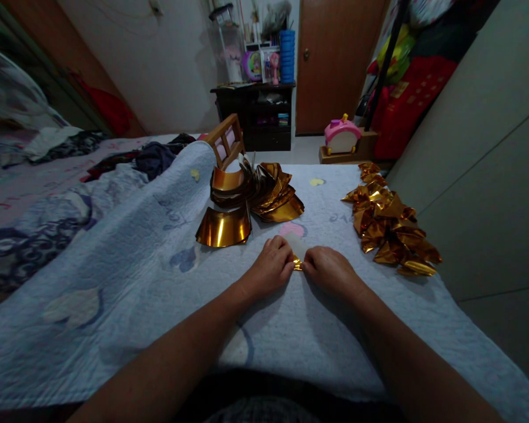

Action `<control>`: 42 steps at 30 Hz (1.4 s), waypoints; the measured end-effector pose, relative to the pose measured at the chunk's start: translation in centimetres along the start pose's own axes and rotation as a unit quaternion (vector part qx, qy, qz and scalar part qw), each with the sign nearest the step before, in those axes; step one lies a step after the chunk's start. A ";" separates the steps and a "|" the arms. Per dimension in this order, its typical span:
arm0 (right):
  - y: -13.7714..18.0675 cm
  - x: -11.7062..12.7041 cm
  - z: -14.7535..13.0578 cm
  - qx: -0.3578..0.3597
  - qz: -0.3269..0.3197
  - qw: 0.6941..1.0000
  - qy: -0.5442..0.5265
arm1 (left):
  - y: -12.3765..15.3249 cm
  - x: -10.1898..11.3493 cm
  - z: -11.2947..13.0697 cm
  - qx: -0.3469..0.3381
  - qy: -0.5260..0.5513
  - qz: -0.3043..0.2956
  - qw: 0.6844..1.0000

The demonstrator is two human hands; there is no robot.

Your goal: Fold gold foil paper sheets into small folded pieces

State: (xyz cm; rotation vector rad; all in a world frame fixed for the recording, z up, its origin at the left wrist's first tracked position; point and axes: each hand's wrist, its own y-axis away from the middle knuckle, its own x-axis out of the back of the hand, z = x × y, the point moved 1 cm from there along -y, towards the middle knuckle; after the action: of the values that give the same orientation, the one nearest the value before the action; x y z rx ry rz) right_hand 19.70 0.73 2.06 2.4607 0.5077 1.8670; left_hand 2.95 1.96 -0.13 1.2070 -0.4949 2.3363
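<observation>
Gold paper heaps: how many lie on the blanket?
3: a curved stack at centre-left, a fanned heap just behind it, folded pieces at the right. A small piece is pinched between left hand and right hand; others may be hidden.

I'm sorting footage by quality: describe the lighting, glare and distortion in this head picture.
Head view: dim overall and darkest toward the corners. Also in the head view, a bright glare streak runs down the curved gold foil sheet, while the folded gold pieces glint less. The same view stretches at its edges, fanning out the blanket. The left hand and right hand, pinching a small gold piece, look fairly sharp.
</observation>
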 end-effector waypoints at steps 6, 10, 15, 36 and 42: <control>0.0 -0.1 -0.1 -0.002 0.004 1.000 0.001 | 0.0 0.0 0.2 -0.002 -0.017 -0.011 1.000; 0.1 -0.3 0.0 0.008 0.016 1.000 0.005 | 0.0 -0.3 0.0 -0.004 -0.028 -0.007 1.000; 0.2 -0.6 0.1 0.025 0.041 0.999 0.019 | 0.1 -0.7 -0.1 0.013 -0.067 -0.007 0.998; -0.1 -1.2 0.7 0.051 0.049 0.997 0.018 | 0.3 0.1 -0.1 0.060 -0.053 -0.036 0.996; -0.1 -1.2 0.5 0.053 0.050 0.997 0.030 | 0.2 -0.6 0.1 0.080 -0.091 -0.019 0.992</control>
State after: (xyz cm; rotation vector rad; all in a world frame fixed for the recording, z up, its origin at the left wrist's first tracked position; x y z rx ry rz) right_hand 19.90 0.59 0.77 2.5485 0.5082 2.0065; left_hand 3.20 1.64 -0.55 1.5008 -0.3468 2.2801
